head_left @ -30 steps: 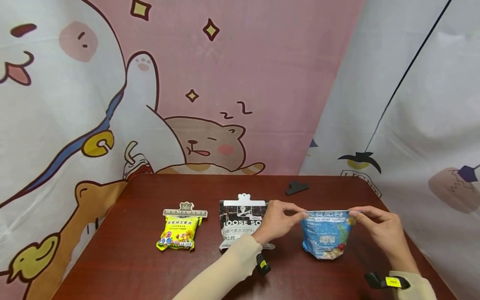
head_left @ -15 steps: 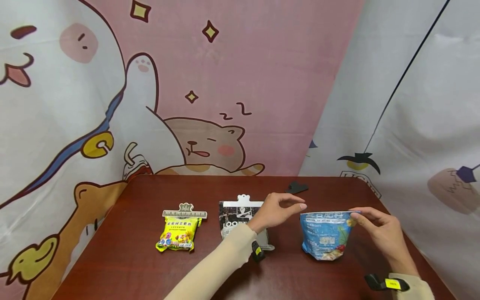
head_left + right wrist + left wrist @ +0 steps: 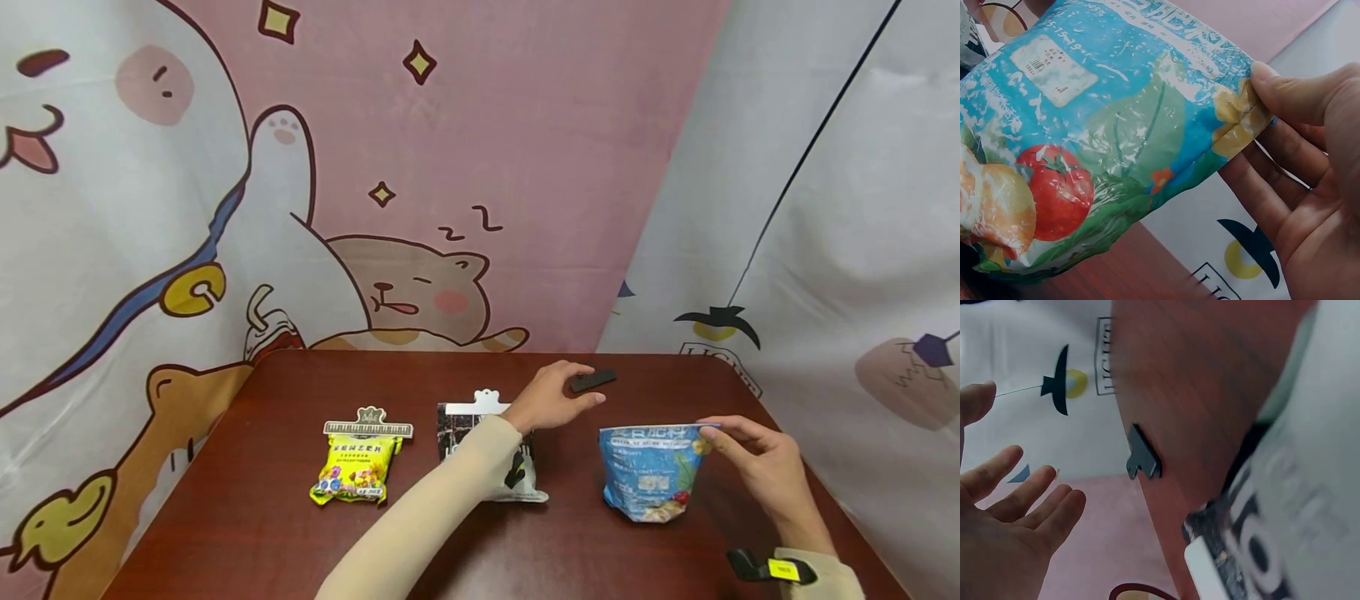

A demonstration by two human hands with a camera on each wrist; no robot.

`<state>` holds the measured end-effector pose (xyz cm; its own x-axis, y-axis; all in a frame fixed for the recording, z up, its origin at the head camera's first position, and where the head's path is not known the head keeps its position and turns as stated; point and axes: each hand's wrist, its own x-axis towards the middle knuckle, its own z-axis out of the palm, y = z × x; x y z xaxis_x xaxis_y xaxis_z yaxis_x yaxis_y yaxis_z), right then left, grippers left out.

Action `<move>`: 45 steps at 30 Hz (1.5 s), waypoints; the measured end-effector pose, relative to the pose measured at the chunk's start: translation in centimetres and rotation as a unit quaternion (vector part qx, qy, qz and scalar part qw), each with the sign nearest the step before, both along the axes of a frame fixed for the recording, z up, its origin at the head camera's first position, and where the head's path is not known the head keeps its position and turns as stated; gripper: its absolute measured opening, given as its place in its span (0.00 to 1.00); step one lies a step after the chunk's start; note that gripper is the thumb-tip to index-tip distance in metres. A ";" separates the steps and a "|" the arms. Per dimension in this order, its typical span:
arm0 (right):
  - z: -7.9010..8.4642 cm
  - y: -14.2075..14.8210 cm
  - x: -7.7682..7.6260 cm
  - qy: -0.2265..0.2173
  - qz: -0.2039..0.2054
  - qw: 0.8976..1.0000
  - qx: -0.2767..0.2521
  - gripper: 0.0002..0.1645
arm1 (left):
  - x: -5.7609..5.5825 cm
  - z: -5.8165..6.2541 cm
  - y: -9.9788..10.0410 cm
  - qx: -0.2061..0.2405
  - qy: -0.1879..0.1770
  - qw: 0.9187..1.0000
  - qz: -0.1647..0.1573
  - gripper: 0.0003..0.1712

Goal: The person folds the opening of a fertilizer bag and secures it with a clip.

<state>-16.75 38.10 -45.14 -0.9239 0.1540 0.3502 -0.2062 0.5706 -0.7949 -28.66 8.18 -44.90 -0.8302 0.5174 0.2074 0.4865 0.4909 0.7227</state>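
Observation:
A blue bag (image 3: 651, 471) with a tomato print stands upright on the table. My right hand (image 3: 767, 471) pinches its top right corner between thumb and fingers, seen closely on the bag (image 3: 1129, 112) in the right wrist view. My left hand (image 3: 551, 396) reaches toward a black clip (image 3: 592, 381) near the table's back edge. In the left wrist view the fingers (image 3: 1038, 487) are spread and hold nothing, apart from the clip (image 3: 1143, 453). The left forearm partly covers a black and white bag (image 3: 457, 425) with a white clip (image 3: 487, 403) on its top.
On the left lies a yellow bag (image 3: 358, 469) with a piano-keyboard-patterned clip (image 3: 368, 427) across its top. The dark red table (image 3: 247, 500) ends at a cartoon-printed cloth (image 3: 555, 167) behind and along both sides.
My left hand let go of the blue bag's top left corner and moved back and slightly left to the black clip. My right hand still pinches the other corner.

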 end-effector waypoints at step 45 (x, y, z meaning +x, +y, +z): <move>-0.1 0.0 0.7 -0.006 0.000 1.000 -0.009 0.14 | -7.6 -2.2 7.3 -0.356 0.088 0.930 0.023 0.34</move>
<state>-16.05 38.12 -45.27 -0.9281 0.1601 0.3361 -0.1967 0.5557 -0.8078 -36.26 15.51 -47.08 -0.8408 0.5399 -0.0392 0.5327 0.8381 0.1175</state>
